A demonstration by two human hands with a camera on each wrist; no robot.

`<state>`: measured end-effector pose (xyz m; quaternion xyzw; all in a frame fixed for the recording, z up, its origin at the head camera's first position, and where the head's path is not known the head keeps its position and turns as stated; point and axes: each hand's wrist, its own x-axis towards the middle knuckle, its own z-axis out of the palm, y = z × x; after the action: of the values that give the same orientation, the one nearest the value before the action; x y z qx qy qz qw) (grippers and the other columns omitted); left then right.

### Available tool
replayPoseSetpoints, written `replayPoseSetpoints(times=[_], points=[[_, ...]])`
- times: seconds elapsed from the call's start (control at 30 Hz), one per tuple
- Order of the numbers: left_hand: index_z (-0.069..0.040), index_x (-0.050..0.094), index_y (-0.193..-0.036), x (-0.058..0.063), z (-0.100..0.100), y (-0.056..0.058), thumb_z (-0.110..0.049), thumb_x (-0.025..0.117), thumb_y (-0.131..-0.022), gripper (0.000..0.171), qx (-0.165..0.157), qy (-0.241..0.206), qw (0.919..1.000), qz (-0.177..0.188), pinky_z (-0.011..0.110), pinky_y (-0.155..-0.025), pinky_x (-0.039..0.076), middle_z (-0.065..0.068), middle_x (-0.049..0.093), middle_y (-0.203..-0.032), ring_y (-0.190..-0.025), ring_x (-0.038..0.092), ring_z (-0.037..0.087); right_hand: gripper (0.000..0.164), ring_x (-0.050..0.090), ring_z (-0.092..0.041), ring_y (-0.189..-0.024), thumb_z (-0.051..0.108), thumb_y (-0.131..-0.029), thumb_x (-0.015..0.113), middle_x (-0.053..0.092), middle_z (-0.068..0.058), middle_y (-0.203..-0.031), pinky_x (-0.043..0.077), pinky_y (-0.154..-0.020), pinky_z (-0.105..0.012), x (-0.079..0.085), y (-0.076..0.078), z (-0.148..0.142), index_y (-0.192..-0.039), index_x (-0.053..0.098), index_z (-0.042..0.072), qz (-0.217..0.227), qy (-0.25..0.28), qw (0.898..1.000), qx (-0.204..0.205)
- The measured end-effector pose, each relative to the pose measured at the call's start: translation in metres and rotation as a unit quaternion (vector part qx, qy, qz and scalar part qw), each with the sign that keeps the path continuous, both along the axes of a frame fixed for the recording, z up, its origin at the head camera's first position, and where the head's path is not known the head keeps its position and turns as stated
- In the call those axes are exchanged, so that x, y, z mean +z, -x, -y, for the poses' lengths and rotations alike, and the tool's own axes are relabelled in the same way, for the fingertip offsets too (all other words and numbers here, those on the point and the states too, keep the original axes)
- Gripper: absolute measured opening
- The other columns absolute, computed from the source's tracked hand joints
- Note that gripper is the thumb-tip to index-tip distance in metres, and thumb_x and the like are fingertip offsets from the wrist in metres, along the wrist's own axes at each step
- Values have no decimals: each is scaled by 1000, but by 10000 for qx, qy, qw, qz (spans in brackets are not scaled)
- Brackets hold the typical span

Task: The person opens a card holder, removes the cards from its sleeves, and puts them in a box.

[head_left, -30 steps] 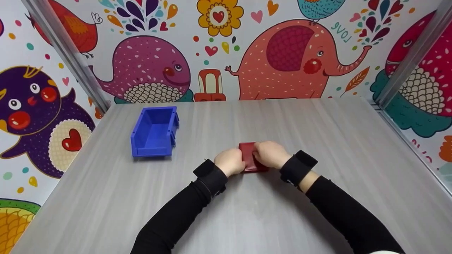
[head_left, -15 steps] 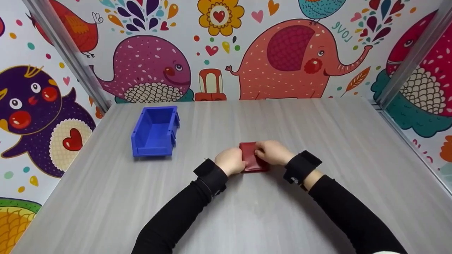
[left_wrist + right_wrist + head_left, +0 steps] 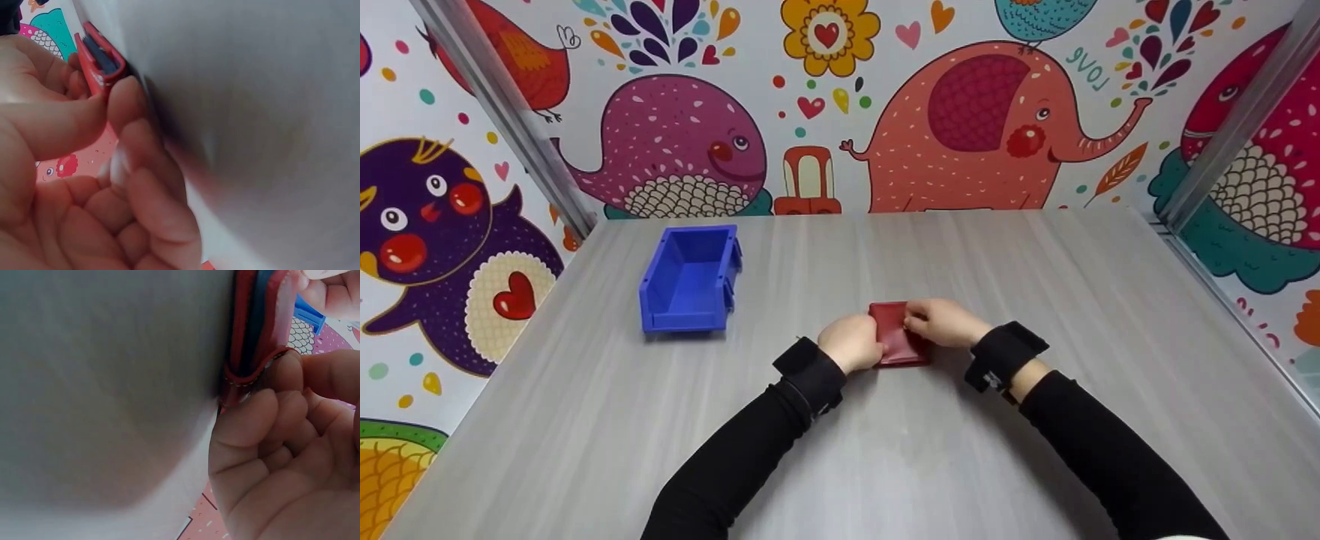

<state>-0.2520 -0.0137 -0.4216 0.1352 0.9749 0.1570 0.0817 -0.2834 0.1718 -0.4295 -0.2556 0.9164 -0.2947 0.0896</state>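
A folded red leather wallet (image 3: pixel 895 337) lies on the table between my two hands. My left hand (image 3: pixel 850 343) grips its left edge, thumb on top and curled fingers at the side, as the left wrist view shows. With thumb and index finger, my right hand (image 3: pixel 949 324) pinches a stitched strap (image 3: pixel 239 379) at the wallet's right side; its other fingers are curled. Dark blue layers (image 3: pixel 257 320) show between the red covers in the right wrist view. The right hand hides part of the wallet's right side in the head view.
A blue plastic bin (image 3: pixel 684 321) stands at the back left of the grey table (image 3: pixel 825 472). Behind it rises a wall (image 3: pixel 817 180) printed with cartoon animals, with metal posts at both back corners.
My right hand has shifted slightly to the right, uncovering more of the wallet's top, and its wrist has turned a little. The left hand and the wallet stay nearly in place.
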Motion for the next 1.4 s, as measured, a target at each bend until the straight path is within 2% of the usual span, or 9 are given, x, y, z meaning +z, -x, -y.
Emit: replayPoseSetpoints(times=[0.27,0.47,0.63,0.9,1.17,1.4], points=[[-5,68,-85,0,1,1,-27,68,-90,22,-71,3,10000,-55,42,-69,53,10,69,-92,-80,64,24,22,44,-13,-61,10,-101,50,48,1,-69,36,-59,-29,3,3,-4,-79,52,8,764,343,9965,-83],[-6,68,-89,-1,2,0,-29,69,-90,23,-3,-54,10000,-5,42,-70,52,9,69,-92,-80,64,24,22,44,-13,-59,13,-101,52,49,1,-69,37,-57,-29,1,2,-5,-80,54,8,671,330,9971,-131],[-7,67,-88,-2,2,-1,-30,69,-91,23,2,-112,9999,88,41,-67,51,6,66,-85,-75,60,21,22,45,-13,-59,12,-99,56,49,3,-67,37,-58,-30,-1,-2,-9,-77,53,10,329,342,9985,-255],[-7,67,-88,-2,1,-1,-30,69,-91,23,-37,-153,9998,90,40,-67,51,5,66,-84,-73,59,20,15,45,-15,-62,10,-94,59,48,2,-67,37,-60,-32,4,-7,-20,-79,58,7,-615,77,9968,-496],[-8,66,-86,-2,2,-1,-30,69,-91,23,36,-193,9997,148,40,-67,50,3,63,-82,-72,56,19,10,48,-18,-62,3,-86,64,53,-3,-69,41,-59,-35,7,-12,-35,-85,54,4,-1337,5,9887,-678],[-8,66,-88,-2,3,0,-31,69,-91,23,32,-193,9997,159,40,-67,50,4,64,-83,-72,56,19,9,53,-24,-70,0,-79,69,54,-5,-75,45,-65,-42,5,-18,-41,-81,64,6,-2055,-593,9749,-610]])
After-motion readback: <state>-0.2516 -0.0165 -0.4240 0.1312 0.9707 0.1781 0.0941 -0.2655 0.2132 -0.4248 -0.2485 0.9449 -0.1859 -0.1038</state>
